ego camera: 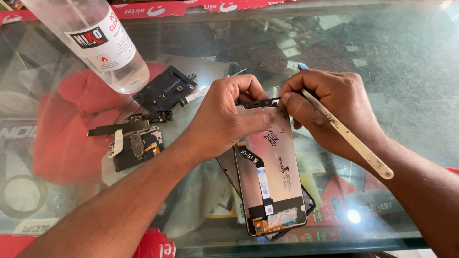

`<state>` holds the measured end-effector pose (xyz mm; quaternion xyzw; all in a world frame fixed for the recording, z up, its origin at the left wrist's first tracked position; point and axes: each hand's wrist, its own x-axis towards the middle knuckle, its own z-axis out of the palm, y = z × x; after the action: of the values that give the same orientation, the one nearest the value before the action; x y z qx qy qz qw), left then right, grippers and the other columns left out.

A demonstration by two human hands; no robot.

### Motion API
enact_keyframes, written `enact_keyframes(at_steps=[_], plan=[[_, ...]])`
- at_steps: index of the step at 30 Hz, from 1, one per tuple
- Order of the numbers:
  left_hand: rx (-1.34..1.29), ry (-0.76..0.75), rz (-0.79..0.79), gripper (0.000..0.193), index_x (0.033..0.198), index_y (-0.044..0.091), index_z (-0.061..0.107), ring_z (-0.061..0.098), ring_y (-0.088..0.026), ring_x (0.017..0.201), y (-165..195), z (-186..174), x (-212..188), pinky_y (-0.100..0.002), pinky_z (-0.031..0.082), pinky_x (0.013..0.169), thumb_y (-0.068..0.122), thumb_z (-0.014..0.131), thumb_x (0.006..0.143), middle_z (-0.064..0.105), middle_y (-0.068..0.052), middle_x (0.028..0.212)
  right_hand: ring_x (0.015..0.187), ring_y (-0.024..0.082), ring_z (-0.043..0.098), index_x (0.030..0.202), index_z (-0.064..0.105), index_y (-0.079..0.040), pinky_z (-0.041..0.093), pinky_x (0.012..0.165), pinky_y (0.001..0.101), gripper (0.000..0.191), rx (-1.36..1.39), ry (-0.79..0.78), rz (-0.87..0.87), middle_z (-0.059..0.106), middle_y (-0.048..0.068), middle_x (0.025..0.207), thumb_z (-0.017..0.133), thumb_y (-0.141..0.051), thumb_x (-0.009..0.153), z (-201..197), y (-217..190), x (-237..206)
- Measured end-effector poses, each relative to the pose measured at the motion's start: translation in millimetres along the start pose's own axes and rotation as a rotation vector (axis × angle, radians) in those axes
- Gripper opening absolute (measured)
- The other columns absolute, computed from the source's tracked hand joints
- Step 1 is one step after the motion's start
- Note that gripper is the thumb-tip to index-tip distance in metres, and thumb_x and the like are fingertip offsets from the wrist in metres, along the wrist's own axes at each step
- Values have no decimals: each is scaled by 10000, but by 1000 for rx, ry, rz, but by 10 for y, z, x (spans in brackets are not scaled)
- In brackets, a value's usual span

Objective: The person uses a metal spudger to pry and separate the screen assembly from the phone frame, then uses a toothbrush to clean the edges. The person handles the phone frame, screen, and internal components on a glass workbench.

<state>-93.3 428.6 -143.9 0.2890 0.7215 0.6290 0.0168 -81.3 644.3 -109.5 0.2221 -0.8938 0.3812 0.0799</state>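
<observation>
The left hand [224, 119] pinches the top edge of the screen [272, 177], pinning it flat on the glass counter [401, 71] so the right hand [330, 107], clamping tweezers [349, 138], can work there

1. Clear bottle [103, 45], far left of phone screen panel [272, 177]: white label [103, 43] w/ black patch, red print.
2. Panel: silvery rectangle, small white stickers [264, 188] on flex strip.
3. Red paper strip [191, 8] beyond panel, white print.
</observation>
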Motion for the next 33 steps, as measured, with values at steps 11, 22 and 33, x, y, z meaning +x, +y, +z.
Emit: enact_keyframes(at_steps=[11, 22, 33], plan=[[-77, -3, -115, 185, 894, 33, 648, 581, -34, 719, 56, 8, 4, -229, 506, 604, 139, 789, 838, 696, -13, 825, 636, 126, 559, 914, 614, 13, 566, 573, 320, 241, 475, 24, 214, 608, 74, 743, 487, -152, 1033, 46, 144, 60], [-159, 43, -59, 177, 980, 6, 701, 663, -39, 811, 102, -33, 0, -211, 574, 718, 99, 804, 871, 730, -12, 905, 643, 132, 652, 902, 692, 25, 539, 585, 291, 234, 440, -74, 251, 702, 95, 758, 736, -205, 897, -11, 112, 56], [-304, 87, -58, 240, 1024, -25, 788, 674, -56, 742, 51, -107, 23, -228, 570, 706, 118, 633, 908, 768, -35, 847, 724, 119, 640, 970, 734, 32, 534, 652, 286, 216, 513, -72, 146, 715, 90, 836, 731, -183, 945, 20, 173, 32]])
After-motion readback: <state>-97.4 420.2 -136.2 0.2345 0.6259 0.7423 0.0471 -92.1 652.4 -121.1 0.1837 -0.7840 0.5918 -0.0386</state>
